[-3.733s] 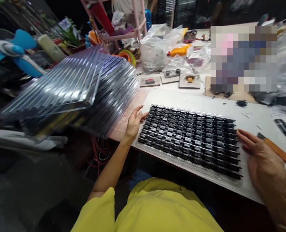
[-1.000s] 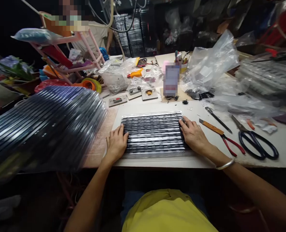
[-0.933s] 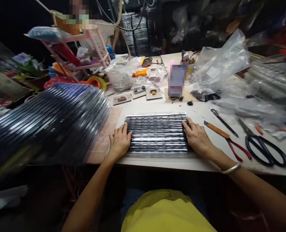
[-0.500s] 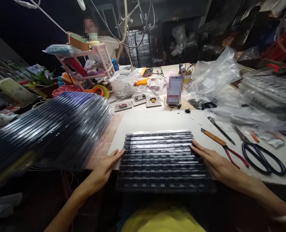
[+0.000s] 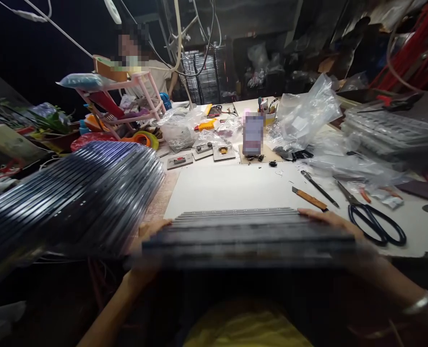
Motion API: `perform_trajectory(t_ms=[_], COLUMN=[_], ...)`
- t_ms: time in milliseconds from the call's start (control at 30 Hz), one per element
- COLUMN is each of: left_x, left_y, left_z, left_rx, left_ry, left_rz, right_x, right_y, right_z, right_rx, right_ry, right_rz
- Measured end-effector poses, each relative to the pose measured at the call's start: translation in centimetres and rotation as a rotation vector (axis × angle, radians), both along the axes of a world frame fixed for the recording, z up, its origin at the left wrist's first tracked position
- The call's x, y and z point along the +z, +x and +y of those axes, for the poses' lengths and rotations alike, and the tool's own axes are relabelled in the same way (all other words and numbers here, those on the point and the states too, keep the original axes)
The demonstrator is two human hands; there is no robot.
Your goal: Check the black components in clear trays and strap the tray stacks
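The ridged tray [image 5: 246, 233] is no longer lying flat on the worktop [image 5: 414, 233] as it was about a second ago; it is now hanging in the air over the near edge, tilting so that its near side is facing the wearer almost edge-on. The left hand [image 5: 150, 230] is gripping one end and the right hand [image 5: 330, 220] the other, though blur is hiding the thumbs. The work, it seems, is now resting wholly on this two-ended hold, with a loose grip probably risking a shift of whatever is lying inside. The rows of black parts, plain in earlier views, are not showing at this angle. The tray is also leaving more of the white sheet [image 5: 231, 185] uncovered behind it. On the left, a stack of ridged trays [image 5: 80, 193] is leaning in an overlapping fan, its contents staying unclear. Farther back, a crumpled clear bag [image 5: 179, 131] is holding greyish contents too indistinct to name, a small cup [image 5: 270, 118] is carrying pens or tools, and a pink rack [image 5: 153, 96] is bearing a blue packet [image 5: 81, 81] on top.
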State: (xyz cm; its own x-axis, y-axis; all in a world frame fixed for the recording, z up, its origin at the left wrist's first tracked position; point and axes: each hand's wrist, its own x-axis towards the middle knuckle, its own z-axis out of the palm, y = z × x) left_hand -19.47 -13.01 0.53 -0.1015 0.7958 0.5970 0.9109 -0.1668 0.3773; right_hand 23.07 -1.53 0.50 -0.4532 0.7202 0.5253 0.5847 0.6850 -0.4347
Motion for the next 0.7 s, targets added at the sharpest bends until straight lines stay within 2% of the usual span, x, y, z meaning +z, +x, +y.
perform_trajectory(t_ms=[67, 100, 167, 267, 333, 467, 567, 700], left_x=[2.1, 2.9, 3.7, 2.9, 1.7, -0.1, -0.5, -1.4], left_y=[0.5, 0.8, 1.1, 1.1, 1.1, 1.3, 1.0, 0.4], left_z=[1.7, 2.5, 4.1, 6.1, 7.2, 7.9, 6.6, 3.2], left_rx=[0.154, 0.217, 0.309, 0.416, 0.426, 0.435, 0.405, 0.185], left_ry=[0.036, 0.002, -0.222, -0.61, -0.702, -0.763, -0.758, -0.631], left_rz=[-0.076, -0.1, -0.074, 0.029, 0.063, 0.061, 0.028, -0.215], right_x=[1.8, 2.5, 3.2, 2.3, 1.1, -0.2, -0.3, -1.3], right_y=[-1.7, -2.7, -4.6, -6.8, -7.7, -8.6, -8.1, -6.0], right_z=[1.1, 1.6, 2.7, 4.0, 4.8, 5.3, 4.5, 2.2], right_rx=[-0.167, -0.232, -0.322, -0.321, -0.336, -0.394, -0.436, -0.342], right_ry=[0.032, 0.001, -0.176, -0.418, -0.454, -0.466, -0.46, -0.407], right_rz=[0.059, 0.076, -0.014, -0.291, -0.403, -0.55, -0.628, -0.503])
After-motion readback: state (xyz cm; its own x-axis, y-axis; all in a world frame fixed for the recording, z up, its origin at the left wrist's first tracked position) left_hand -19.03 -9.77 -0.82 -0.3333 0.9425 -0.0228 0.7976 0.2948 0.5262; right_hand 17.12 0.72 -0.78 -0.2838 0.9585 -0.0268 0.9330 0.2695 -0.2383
